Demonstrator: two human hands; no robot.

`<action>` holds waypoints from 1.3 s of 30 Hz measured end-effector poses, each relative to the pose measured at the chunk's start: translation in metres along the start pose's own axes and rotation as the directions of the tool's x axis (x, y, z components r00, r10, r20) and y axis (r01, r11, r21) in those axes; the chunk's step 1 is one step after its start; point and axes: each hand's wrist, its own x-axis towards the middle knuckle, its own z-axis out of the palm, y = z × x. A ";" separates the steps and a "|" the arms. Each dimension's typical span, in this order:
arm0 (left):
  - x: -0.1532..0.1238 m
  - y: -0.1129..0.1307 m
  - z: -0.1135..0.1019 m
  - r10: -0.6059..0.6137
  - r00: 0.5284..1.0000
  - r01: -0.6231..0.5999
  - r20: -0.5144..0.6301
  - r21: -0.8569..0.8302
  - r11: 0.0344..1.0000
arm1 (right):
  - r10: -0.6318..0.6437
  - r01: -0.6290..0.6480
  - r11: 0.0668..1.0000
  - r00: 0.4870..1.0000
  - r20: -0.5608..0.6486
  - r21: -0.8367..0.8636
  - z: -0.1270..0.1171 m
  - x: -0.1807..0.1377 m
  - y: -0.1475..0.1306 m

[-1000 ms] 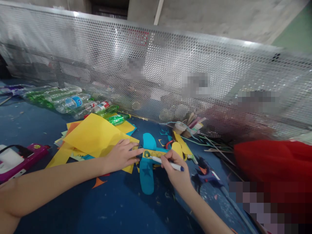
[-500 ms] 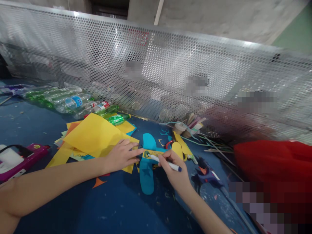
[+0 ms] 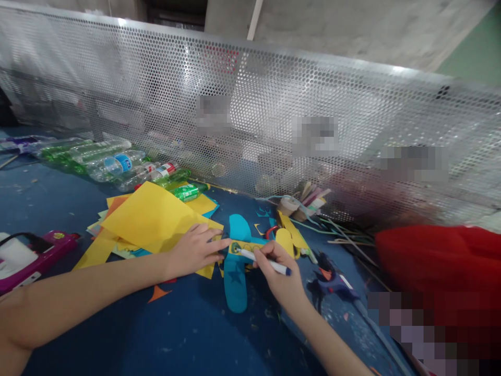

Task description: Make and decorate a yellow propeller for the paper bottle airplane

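A paper aeroplane with turquoise wings and a yellow body lies on the blue table. My right hand is closed round a white marker with a blue cap end; its tip rests on the yellow body, where small circles are drawn. My left hand lies flat on the yellow paper, fingers stretched, its fingertips pressing the left end of the aeroplane's body.
Yellow and orange paper sheets lie under my left hand. Plastic bottles line the perforated metal screen. Tape rolls and sticks sit behind the plane. A purple device is at the left, red cloth at the right.
My right hand and the marker have shifted slightly left along the yellow body. My left hand has stayed put.
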 end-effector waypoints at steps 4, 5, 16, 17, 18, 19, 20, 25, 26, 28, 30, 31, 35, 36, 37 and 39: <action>0.000 0.000 0.000 0.005 1.000 -0.005 0.006 0.000 1.000 | 0.003 -0.003 1.000 1.000 0.017 0.015 0.000 0.000 -0.001; 0.000 0.000 0.000 0.005 1.000 -0.005 0.005 0.000 1.000 | 0.002 -0.002 1.000 1.000 0.019 0.017 0.000 0.000 -0.001; -0.001 0.000 0.001 -0.003 1.000 0.003 0.006 -0.020 1.000 | 0.026 -0.026 1.000 1.000 0.009 0.015 0.001 0.000 0.002; -0.001 0.000 0.001 -0.001 1.000 0.001 0.001 -0.021 1.000 | 0.025 -0.025 1.000 1.000 0.011 0.019 0.001 0.000 0.002; -0.001 0.000 0.001 -0.001 1.000 0.001 -0.005 -0.021 1.000 | 0.024 -0.024 0.999 1.000 0.014 0.022 0.001 -0.001 0.002; -0.001 0.000 0.001 0.000 1.000 0.000 -0.010 -0.021 1.000 | 0.023 -0.023 0.999 1.000 0.015 0.023 0.001 -0.001 0.003; -0.001 0.000 0.001 0.002 1.000 -0.002 -0.012 -0.020 1.000 | 0.021 -0.022 1.000 1.000 0.012 0.022 0.001 -0.001 0.003; -0.001 0.000 0.001 0.009 1.000 -0.009 -0.018 -0.016 1.000 | 0.003 -0.003 1.000 1.000 0.000 0.014 0.001 -0.001 0.001; -0.001 0.000 0.001 0.010 1.000 -0.010 -0.016 -0.018 1.000 | 0.001 -0.001 1.000 1.000 0.004 0.016 0.001 0.000 0.000; -0.001 0.000 0.000 0.010 1.000 -0.010 -0.010 -0.022 1.000 | 0.004 -0.004 1.000 1.000 0.008 0.015 0.001 0.000 -0.002; 0.000 0.000 0.000 0.007 1.000 -0.007 -0.008 -0.020 1.000 | 0.013 -0.014 1.000 1.000 0.012 0.010 0.001 0.000 -0.003; 0.000 0.000 0.000 0.004 1.000 -0.004 -0.007 -0.018 1.000 | 0.018 -0.018 1.000 1.000 0.013 0.007 0.000 0.000 -0.003; 0.000 0.000 -0.001 0.004 1.000 -0.004 -0.004 -0.013 1.000 | 0.020 -0.020 1.000 1.000 0.004 0.007 0.000 0.000 -0.002; -0.001 0.000 -0.001 0.005 1.000 -0.005 -0.007 -0.011 1.000 | 0.019 -0.019 1.000 1.000 0.003 0.008 0.000 0.000 -0.002; -0.001 0.000 -0.001 0.006 1.000 -0.006 -0.010 -0.007 1.000 | 0.019 -0.019 1.000 1.000 0.006 0.009 0.000 0.000 -0.002; -0.001 0.000 0.000 0.007 1.000 -0.007 -0.012 0.000 1.000 | 0.019 -0.019 1.000 1.000 0.012 0.006 0.000 0.001 -0.003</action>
